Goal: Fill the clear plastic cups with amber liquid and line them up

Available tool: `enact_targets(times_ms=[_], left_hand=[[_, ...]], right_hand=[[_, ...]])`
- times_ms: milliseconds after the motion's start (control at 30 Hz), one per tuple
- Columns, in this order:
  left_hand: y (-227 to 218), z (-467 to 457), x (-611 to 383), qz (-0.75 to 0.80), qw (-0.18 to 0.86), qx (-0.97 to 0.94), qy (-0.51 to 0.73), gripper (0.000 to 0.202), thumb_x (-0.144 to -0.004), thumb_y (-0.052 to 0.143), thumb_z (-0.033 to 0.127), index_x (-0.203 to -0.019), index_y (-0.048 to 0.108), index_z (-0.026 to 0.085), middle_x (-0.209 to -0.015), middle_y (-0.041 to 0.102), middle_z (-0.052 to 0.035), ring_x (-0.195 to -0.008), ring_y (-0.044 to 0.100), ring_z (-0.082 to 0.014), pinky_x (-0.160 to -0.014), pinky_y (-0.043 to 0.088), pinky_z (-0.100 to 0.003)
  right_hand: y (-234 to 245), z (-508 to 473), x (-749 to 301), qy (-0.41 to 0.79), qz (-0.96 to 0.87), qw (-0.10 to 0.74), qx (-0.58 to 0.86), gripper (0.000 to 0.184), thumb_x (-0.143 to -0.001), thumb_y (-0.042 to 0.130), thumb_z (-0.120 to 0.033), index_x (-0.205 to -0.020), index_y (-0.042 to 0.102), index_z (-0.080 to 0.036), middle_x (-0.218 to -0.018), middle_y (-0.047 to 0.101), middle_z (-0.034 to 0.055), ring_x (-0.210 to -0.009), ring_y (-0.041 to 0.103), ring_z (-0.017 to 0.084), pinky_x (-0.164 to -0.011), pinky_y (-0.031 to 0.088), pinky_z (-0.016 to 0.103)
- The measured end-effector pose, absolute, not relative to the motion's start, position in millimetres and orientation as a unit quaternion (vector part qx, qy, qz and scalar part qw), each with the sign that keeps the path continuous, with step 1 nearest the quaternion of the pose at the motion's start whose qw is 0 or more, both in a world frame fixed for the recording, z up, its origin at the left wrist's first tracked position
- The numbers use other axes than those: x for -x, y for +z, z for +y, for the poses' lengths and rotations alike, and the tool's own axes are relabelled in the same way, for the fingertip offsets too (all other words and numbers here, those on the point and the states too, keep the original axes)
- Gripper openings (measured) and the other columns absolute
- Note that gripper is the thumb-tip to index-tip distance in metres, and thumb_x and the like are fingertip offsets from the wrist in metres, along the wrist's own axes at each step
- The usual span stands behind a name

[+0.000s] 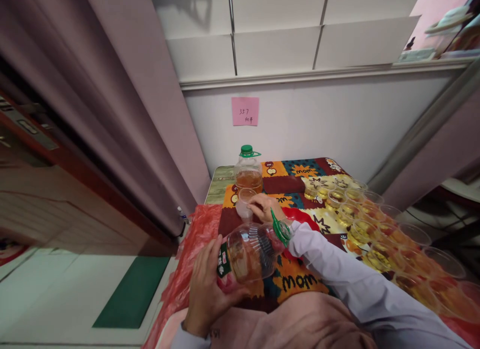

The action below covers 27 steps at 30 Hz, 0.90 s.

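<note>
My left hand point(205, 284) is wrapped round the base of a clear plastic oil bottle point(249, 251), which lies tilted with its green-ringed neck pointing away from me; amber liquid sits in its lower part. Beyond it, my right hand point(265, 207) holds a small clear plastic cup point(245, 200) by its side on the patterned tablecloth point(296, 281). A second bottle point(248, 171) with a green cap stands upright behind the cup, partly filled with amber liquid.
Several clear cups point(360, 214) with amber liquid stand in rows on the right of the table. A red plastic bag point(195, 234) covers the table's left edge. A pink note point(245, 111) is stuck on the wall. A curtain hangs on the left.
</note>
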<state>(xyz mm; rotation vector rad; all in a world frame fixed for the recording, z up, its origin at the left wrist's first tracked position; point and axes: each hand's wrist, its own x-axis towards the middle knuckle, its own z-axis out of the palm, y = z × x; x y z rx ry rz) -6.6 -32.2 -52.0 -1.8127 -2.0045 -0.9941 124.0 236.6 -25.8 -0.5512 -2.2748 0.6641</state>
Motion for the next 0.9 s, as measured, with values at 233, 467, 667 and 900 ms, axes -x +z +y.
enact_targets(times_ms=[233, 467, 667, 900], left_hand=[[-54, -32, 13, -0.691, 0.124, 0.62, -0.35, 0.123, -0.074, 0.076, 0.088, -0.169, 0.038, 0.021, -0.156, 0.062, -0.0231, -0.138, 0.065, -0.0459, -0.11, 0.055, -0.062], [-55, -25, 17, -0.698, 0.11, 0.618, -0.345, 0.119, -0.077, 0.075, 0.086, -0.171, 0.034, 0.025, -0.159, 0.06, -0.0214, -0.139, 0.062, -0.0475, -0.111, 0.053, -0.065], [-57, -22, 17, -0.696, 0.124, 0.622, -0.336, 0.125, -0.075, 0.075, 0.088, -0.172, 0.032, 0.023, -0.159, 0.06, -0.022, -0.14, 0.062, -0.0471, -0.115, 0.051, -0.064], [-55, -18, 19, -0.712, 0.099, 0.613, -0.329, 0.125, -0.072, 0.08, 0.085, -0.172, 0.034, 0.024, -0.162, 0.057, -0.0211, -0.143, 0.06, -0.0471, -0.117, 0.05, -0.064]], right_hand=[[-5, 245, -201, 0.197, -0.809, 0.494, 0.252, 0.014, -0.102, 0.068, -0.034, -0.097, 0.077, -0.024, -0.113, 0.08, 0.0109, -0.11, 0.076, 0.026, -0.097, 0.059, 0.039], [-68, 220, -282, 0.14, -0.842, 0.352, 0.383, 0.011, -0.098, 0.067, -0.027, -0.092, 0.075, -0.023, -0.124, 0.076, 0.0133, -0.109, 0.077, 0.029, -0.088, 0.062, 0.041], [-85, 200, -280, 0.146, -0.856, 0.287, 0.404, 0.018, -0.1, 0.068, -0.027, -0.115, 0.078, -0.025, -0.137, 0.074, 0.0114, -0.115, 0.076, 0.028, -0.094, 0.062, 0.042], [-47, 212, -293, 0.151, -0.837, 0.292, 0.438, 0.065, -0.091, 0.082, -0.048, -0.149, 0.064, -0.025, -0.151, 0.066, 0.0146, -0.132, 0.069, 0.036, -0.107, 0.058, 0.049]])
